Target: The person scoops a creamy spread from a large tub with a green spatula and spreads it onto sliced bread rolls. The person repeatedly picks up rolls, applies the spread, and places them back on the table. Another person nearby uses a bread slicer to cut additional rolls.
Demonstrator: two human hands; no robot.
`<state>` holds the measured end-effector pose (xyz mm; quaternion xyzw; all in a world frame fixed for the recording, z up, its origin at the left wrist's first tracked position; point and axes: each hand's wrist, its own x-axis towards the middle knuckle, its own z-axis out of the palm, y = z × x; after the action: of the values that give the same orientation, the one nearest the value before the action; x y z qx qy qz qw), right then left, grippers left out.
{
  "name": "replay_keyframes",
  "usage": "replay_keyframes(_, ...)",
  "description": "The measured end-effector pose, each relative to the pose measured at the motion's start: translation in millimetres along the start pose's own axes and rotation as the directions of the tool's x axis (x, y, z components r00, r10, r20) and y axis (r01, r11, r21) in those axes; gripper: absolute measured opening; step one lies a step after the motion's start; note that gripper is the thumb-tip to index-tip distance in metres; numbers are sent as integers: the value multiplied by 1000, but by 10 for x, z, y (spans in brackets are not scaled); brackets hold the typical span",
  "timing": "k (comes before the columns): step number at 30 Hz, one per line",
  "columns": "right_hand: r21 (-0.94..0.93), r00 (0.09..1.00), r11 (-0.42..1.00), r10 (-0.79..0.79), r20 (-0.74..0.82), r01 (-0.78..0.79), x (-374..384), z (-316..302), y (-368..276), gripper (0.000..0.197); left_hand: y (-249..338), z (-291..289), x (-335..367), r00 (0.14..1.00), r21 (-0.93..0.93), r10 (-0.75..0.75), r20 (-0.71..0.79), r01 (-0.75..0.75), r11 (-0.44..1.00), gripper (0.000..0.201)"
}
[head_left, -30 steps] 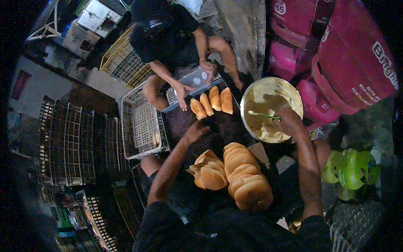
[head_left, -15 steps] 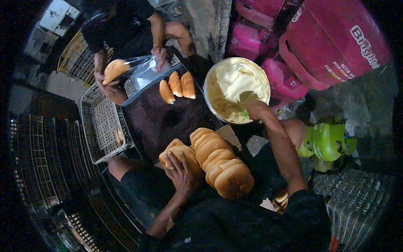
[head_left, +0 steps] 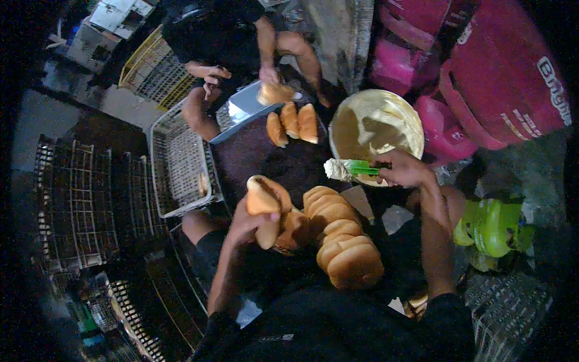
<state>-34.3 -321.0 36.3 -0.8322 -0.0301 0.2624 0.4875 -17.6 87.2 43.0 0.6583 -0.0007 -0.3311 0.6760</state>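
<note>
My left hand (head_left: 242, 224) grips a golden bread bun (head_left: 265, 199), raised and split so that a gap shows between its halves. In my right hand (head_left: 405, 169) is a green spatula (head_left: 365, 169); a lump of pale cream (head_left: 336, 170) covers its tip. The spatula is level, just outside the near rim of a round bucket (head_left: 335, 148), which holds more of the cream. A leaning row of buns (head_left: 345, 232) lies in front of me, between my forearms. Another bun (head_left: 295, 230) sits beside the left hand, partly hidden by the held one.
Opposite, a co-worker's hand (head_left: 269, 75) holds a blurred bun (head_left: 275, 93) above a metal box (head_left: 244, 108). Three filled rolls (head_left: 291, 120) lie beside it. A plastic crate (head_left: 158, 175) stands left, pink gas cylinders (head_left: 446, 123) right, and a green cylinder (head_left: 491, 226) nearer.
My right hand has come out of the bucket with the cream-loaded spatula. My left hand, earlier resting on the buns, has lifted one. The co-worker's bun has moved right. The whole view has shifted.
</note>
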Motion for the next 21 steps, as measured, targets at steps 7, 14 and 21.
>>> replay_keyframes(7,-170,813,834,-550,-189,525,405,512,-57,25,-139,627,512,993,-679,-100,70,121,724,90)
replay_keyframes(14,-742,660,502,-743,-107,444,440,846,-290,32,-418,341,834,996,-719,-77,-45,21,695,61)
replay_keyframes(21,-891,761,421,-630,-154,167,313,608,-245,33,-563,53,859,988,-814,38,-150,-145,563,47)
